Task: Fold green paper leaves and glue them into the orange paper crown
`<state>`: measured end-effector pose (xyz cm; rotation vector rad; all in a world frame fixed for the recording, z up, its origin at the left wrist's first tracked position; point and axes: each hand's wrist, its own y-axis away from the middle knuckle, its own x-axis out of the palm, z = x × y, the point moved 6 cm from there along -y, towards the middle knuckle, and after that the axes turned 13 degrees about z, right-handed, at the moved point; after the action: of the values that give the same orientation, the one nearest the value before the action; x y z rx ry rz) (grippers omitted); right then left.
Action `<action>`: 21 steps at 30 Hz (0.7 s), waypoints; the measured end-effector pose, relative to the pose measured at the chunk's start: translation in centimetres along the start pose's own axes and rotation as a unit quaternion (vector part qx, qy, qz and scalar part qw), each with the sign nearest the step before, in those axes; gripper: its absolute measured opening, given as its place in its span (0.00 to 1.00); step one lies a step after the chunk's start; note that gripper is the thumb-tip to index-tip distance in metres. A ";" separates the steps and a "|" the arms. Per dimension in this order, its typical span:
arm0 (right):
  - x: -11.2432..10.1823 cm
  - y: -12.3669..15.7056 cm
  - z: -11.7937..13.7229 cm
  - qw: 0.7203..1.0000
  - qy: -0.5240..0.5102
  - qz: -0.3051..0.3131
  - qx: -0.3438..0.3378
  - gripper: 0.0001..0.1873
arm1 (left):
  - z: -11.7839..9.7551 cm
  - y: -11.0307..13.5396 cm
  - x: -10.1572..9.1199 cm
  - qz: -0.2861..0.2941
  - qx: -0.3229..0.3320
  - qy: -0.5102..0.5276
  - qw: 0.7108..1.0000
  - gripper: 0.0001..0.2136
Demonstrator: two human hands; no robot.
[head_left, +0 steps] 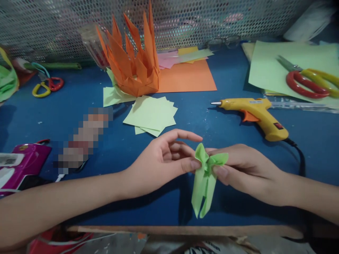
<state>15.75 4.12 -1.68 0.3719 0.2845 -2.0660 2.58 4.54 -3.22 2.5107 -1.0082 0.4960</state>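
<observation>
A folded light-green paper piece [205, 180] hangs between both hands above the blue table [233, 120]. My left hand [161, 160] pinches its top left flap with thumb and fingers, the index finger stretched over it. My right hand [247, 169] pinches the top right flap. The piece's two long pointed ends hang down toward the table's front edge.
A stack of light-green paper squares [150, 114] lies behind the hands. An orange spiked paper crown [135, 60] stands on an orange sheet [185, 77]. A yellow glue gun [254, 113] lies at right, red-yellow scissors [312, 81] on green paper, small scissors [47, 86] far left, a magenta object [21, 164] at left.
</observation>
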 end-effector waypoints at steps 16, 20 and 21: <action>0.6 -0.2 1.1 0.997 0.077 0.018 0.001 0.16 | 0.1 0.2 0.7 0.025 -0.030 -0.074 0.996 0.18; 0.8 -0.3 1.2 0.995 0.097 0.022 -0.012 0.16 | 0.4 0.5 0.9 0.033 -0.028 -0.080 0.996 0.18; 0.8 -0.3 1.1 0.995 0.099 0.021 -0.015 0.16 | 0.5 0.5 1.0 0.039 -0.029 -0.077 0.996 0.17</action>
<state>14.92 3.23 -0.92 0.5600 0.4225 -1.9841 3.01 3.37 -3.06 2.4970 -1.1647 0.2935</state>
